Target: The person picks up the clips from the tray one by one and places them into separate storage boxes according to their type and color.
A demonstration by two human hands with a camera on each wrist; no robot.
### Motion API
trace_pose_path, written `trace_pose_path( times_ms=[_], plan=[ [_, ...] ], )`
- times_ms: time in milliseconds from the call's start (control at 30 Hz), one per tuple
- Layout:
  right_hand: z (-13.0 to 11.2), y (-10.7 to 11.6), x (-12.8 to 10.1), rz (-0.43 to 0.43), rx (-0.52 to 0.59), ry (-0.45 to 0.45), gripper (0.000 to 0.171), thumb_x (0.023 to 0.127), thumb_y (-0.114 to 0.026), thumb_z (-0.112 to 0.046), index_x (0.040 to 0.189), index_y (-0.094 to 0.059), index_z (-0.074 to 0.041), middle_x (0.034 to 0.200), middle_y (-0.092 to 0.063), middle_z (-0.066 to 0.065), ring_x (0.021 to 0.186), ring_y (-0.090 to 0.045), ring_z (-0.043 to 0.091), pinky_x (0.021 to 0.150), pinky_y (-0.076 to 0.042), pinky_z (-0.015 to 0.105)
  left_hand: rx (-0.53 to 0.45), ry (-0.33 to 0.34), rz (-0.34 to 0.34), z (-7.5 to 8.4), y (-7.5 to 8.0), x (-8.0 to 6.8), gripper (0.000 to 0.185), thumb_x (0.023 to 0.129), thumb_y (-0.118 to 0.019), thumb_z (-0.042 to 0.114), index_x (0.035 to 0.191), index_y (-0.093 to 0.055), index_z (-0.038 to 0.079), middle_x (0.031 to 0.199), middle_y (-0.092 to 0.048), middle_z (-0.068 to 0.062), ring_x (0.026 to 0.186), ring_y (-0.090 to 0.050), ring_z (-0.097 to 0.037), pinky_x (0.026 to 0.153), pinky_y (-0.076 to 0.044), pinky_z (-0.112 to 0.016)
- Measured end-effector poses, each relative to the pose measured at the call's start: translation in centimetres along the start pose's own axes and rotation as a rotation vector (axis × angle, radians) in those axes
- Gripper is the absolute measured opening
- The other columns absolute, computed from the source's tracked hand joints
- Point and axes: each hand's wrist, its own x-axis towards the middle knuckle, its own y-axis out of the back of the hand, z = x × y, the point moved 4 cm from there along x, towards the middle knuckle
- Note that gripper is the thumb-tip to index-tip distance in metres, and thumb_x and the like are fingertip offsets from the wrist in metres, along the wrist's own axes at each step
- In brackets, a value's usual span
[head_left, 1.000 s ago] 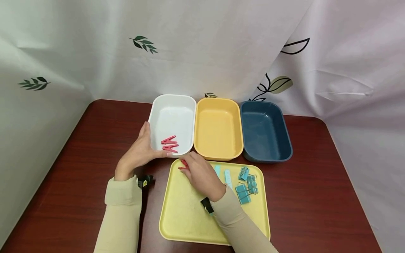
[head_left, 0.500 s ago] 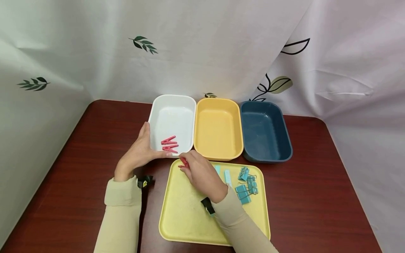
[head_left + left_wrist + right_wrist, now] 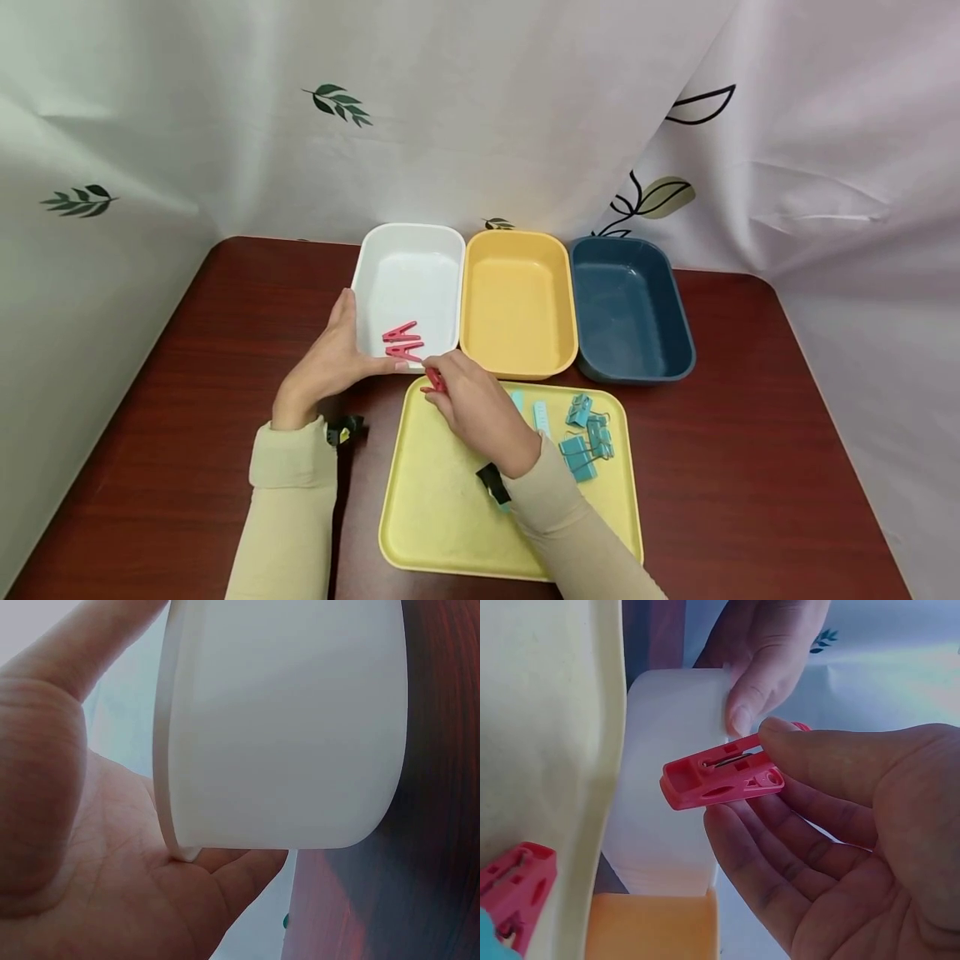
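Note:
My right hand (image 3: 437, 379) pinches a red clothespin (image 3: 433, 381) between thumb and fingers, just above the far left corner of the yellow tray (image 3: 450, 517) and close to the white bin's near rim. The right wrist view shows the clothespin (image 3: 720, 776) held sideways in the fingertips of that hand (image 3: 840, 825). My left hand (image 3: 330, 358) grips the near left corner of the white bin (image 3: 408, 227), thumb over the rim. In the left wrist view, the palm (image 3: 90, 870) cups the bin's wall (image 3: 285, 727). Two red clothespins (image 3: 402, 342) lie inside the bin.
A yellow bin (image 3: 517, 368) and a dark blue bin (image 3: 633, 377) stand to the right of the white one. On the tray lie teal binder clips (image 3: 585, 433) and light blue clothespins (image 3: 540, 415). Another red clothespin (image 3: 514, 892) lies at the tray's edge.
My right hand has lifted the red clothespin slightly up and toward the white bin's near rim. The left hand has stayed on the bin.

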Motion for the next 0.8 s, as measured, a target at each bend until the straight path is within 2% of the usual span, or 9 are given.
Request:
trace_pose_path(
  times_ms=[233,500,733,800],
  plan=[
    [-0.3,0.6,0.3,0.005,-0.008,0.026,0.036,0.094,-0.073,-0.015,0.125,-0.063,-0.001,0.106,-0.063,0.007,0.09,-0.06,0.016,0.079,-0.055,0.028,-0.031,-0.078,0.031,0.2,0.1,0.1,0.131,0.069,-0.093,0.045,0.16,-0.007,0.008,0.162,-0.012,-0.02,0.148,-0.012,-0.035,0.11,-0.034,-0.06],
    [-0.3,1.0,0.7,0.003,0.0,0.035,0.037,0.093,-0.074,-0.012,0.125,-0.063,0.002,0.11,-0.063,0.01,0.09,-0.062,0.016,0.078,-0.056,0.029,-0.019,-0.048,0.02,0.2,0.1,0.1,0.134,0.069,-0.092,0.047,0.16,-0.003,0.005,0.164,-0.003,-0.02,0.15,-0.009,-0.036,0.112,-0.031,-0.059],
    [-0.4,1.5,1.0,-0.005,-0.029,0.03,0.036,0.095,-0.071,-0.015,0.126,-0.062,0.001,0.114,-0.063,0.011,0.093,-0.063,0.018,0.08,-0.055,0.03,-0.043,-0.08,0.035,0.2,0.1,0.0,0.13,0.068,-0.093,0.044,0.16,-0.007,0.007,0.159,-0.015,-0.02,0.14,-0.026,-0.036,0.107,-0.038,-0.057],
    [-0.4,1.7,1.1,-0.007,-0.031,0.025,0.037,0.095,-0.071,-0.015,0.127,-0.062,0.001,0.115,-0.063,0.011,0.095,-0.063,0.019,0.082,-0.055,0.031,-0.051,-0.075,0.032,0.2,0.1,-0.1,0.131,0.069,-0.093,0.043,0.16,-0.006,0.007,0.159,-0.014,-0.019,0.139,-0.027,-0.036,0.106,-0.038,-0.056]
  ],
)
